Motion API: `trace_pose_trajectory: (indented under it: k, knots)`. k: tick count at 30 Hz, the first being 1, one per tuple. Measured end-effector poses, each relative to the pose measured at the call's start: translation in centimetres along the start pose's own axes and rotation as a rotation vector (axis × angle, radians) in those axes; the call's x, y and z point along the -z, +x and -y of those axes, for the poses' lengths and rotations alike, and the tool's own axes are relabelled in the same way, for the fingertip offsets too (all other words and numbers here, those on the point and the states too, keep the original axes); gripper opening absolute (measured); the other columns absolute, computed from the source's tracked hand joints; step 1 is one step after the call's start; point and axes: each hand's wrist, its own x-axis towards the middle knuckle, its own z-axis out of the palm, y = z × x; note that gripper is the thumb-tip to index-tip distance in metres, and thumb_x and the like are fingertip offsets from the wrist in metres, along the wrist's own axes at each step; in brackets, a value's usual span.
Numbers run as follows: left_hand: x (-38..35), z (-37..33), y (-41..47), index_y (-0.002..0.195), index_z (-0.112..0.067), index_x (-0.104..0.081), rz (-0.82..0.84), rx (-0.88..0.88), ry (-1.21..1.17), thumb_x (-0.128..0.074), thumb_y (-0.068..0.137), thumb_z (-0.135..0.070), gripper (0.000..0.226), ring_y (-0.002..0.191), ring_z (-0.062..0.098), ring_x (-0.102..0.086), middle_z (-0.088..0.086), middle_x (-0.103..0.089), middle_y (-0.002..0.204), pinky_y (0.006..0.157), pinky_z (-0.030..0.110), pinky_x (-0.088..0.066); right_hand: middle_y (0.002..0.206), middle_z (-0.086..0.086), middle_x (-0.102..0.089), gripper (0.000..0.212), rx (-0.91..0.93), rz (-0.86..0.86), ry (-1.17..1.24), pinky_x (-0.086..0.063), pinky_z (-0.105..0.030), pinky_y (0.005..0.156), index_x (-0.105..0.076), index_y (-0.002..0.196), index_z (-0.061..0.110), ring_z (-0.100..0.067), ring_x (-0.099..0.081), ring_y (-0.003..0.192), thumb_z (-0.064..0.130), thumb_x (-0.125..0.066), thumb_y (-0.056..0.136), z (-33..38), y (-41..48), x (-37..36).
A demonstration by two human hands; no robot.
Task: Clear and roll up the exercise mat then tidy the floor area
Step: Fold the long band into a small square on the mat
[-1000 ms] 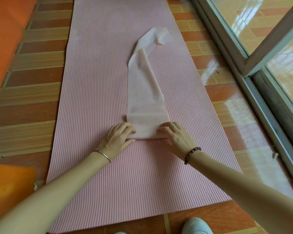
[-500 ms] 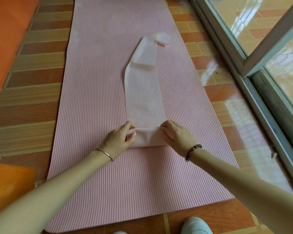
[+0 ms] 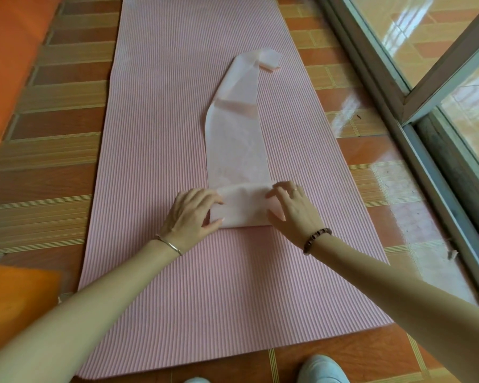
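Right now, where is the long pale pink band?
In the head view, the band lies on the pink mat, right of centre, its near end rolled between the left hand and right hand.

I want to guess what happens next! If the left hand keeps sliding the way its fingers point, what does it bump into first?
The left hand points rightward across the folded end of the pale pink stretchy band. Going straight on, it would probably meet the right hand first, at the fold's other end.

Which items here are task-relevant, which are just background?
In the job:
ribbed pink foam exercise mat
pale pink stretchy band, near end being rolled
left hand
right hand

Just lying about:
orange flat object
sliding glass door frame
pale shoes
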Motion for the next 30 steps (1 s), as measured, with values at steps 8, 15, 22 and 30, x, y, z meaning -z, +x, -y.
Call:
trace_pose_trajectory:
  k: [8, 15, 22, 30]
  knots:
    - [-1.0, 0.0, -0.6, 0.102, -0.021, -0.061, 0.085, -0.1, 0.122, -0.063, 0.076, -0.05, 0.039, 0.102, 0.019, -0.054, -0.006, -0.061, 0.105, 0.087, 0.036, -0.037, 0.119, -0.01, -0.057, 0.038, 0.041, 0.109, 0.061, -0.052, -0.039, 0.087, -0.062, 0.113, 0.008, -0.031, -0.051, 0.108, 0.012, -0.074, 0.077, -0.4, -1.6, -1.0]
    - [-0.6, -1.2, 0.5, 0.089, -0.018, -0.057, 0.081, 0.0, 0.037, -0.049, 0.084, -0.032, 0.017, 0.077, 0.023, -0.058, -0.001, -0.059, 0.083, 0.076, 0.035, -0.037, 0.087, -0.005, -0.064, 0.028, 0.123, 0.034, -0.048, -0.052, -0.041, 0.063, -0.065, 0.091, 0.011, -0.027, -0.058, 0.076, 0.03, -0.045, 0.09, 0.4, -0.6, -0.1]
    - [1.1, -2.4, -0.4, 0.086, -0.016, -0.049, 0.06, 0.084, -0.259, -0.047, 0.085, -0.03, 0.014, 0.065, 0.019, -0.052, -0.003, -0.052, 0.079, 0.062, 0.026, -0.04, 0.091, -0.001, -0.064, 0.026, -0.002, 0.108, 0.081, -0.049, -0.037, 0.06, -0.054, 0.101, 0.013, -0.021, -0.06, 0.077, 0.035, -0.041, 0.093, 1.8, -1.6, 0.6]
    - [-0.8, -0.3, 1.8, 0.109, -0.006, -0.061, 0.026, 0.316, -0.275, -0.062, 0.088, -0.016, 0.024, 0.095, 0.026, -0.059, 0.009, -0.057, 0.104, 0.082, 0.028, -0.042, 0.109, -0.01, -0.055, 0.026, -0.202, 0.037, 0.257, -0.048, -0.038, 0.08, -0.056, 0.115, 0.008, -0.021, -0.052, 0.091, 0.02, -0.057, 0.092, 1.1, 2.4, 0.0]
